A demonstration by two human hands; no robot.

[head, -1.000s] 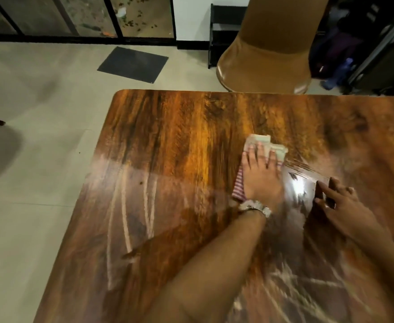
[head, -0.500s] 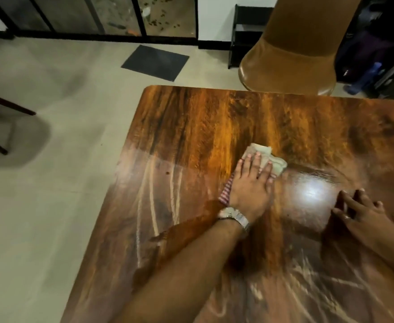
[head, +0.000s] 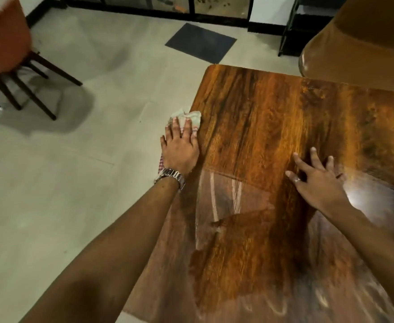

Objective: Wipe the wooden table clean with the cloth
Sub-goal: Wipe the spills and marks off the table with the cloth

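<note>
The wooden table (head: 273, 127) has a glossy brown top with pale streaks across its near part. A pale cloth (head: 190, 116) with a red-checked edge lies at the table's left edge and hangs partly over it. My left hand (head: 179, 148), with a metal watch on the wrist, presses flat on the cloth with straight fingers. My right hand (head: 314, 178) rests flat on the tabletop to the right, fingers spread, holding nothing.
A tan chair (head: 359, 43) stands at the table's far right side. An orange chair with dark legs (head: 9, 57) stands on the tiled floor at the far left. A dark mat (head: 200, 41) lies on the floor beyond the table.
My left hand has slid the cloth leftward from the table's middle to its left edge. My right hand stays flat on the top, fingers now spread wider. The view has turned left.
</note>
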